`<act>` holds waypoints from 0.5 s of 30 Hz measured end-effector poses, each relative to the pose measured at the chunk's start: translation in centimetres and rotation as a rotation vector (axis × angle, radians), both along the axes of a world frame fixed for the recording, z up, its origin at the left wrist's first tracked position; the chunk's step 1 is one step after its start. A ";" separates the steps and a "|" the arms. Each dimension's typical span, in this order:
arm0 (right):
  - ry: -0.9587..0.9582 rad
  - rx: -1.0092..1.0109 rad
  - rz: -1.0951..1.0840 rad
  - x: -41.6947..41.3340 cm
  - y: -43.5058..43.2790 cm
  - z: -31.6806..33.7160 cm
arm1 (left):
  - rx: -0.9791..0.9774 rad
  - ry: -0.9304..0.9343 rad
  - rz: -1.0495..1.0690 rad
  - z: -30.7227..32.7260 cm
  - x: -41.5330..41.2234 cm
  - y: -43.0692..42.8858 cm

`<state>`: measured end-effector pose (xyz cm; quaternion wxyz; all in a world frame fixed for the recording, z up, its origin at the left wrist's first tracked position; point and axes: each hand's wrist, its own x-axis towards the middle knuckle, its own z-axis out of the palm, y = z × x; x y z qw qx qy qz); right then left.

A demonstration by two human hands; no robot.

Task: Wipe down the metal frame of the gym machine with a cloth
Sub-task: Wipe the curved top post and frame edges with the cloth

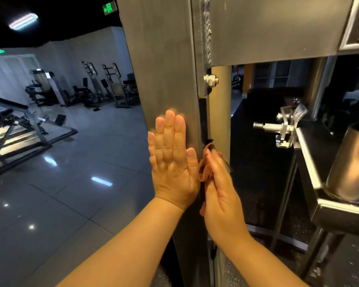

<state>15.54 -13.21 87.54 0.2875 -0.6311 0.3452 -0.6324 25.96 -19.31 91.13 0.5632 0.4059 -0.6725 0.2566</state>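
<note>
A tall brushed-metal upright of the gym machine frame [164, 69] fills the middle of the view. My left hand [172, 162] lies flat against its front face, fingers straight and pointing up. My right hand [218, 187] presses a small brownish cloth [205, 162] against the upright's right edge, the cloth bunched between my fingers and the metal. Much of the cloth is hidden behind my hands. A welded seam and a bolt [210, 80] sit higher up on that same edge.
A chrome pin and bracket [278, 127] stick out at the right, beside a metal roller [348, 164] on another frame part. A horizontal metal plate [267, 27] crosses above. Glossy tiled floor [60, 183] and other gym machines [87, 88] lie to the left.
</note>
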 end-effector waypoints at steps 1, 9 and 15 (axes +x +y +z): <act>0.003 0.021 -0.002 -0.2 -0.1 0.5 | 0.005 0.001 -0.005 0.0 0.1 0.1; -0.005 -0.098 0.052 -0.7 -1.5 5.3 | -0.043 -0.061 -0.002 3.4 0.4 -0.2; 0.055 0.005 -0.050 -0.4 -0.7 1.3 | -0.043 -0.063 -0.005 3.0 0.2 -0.4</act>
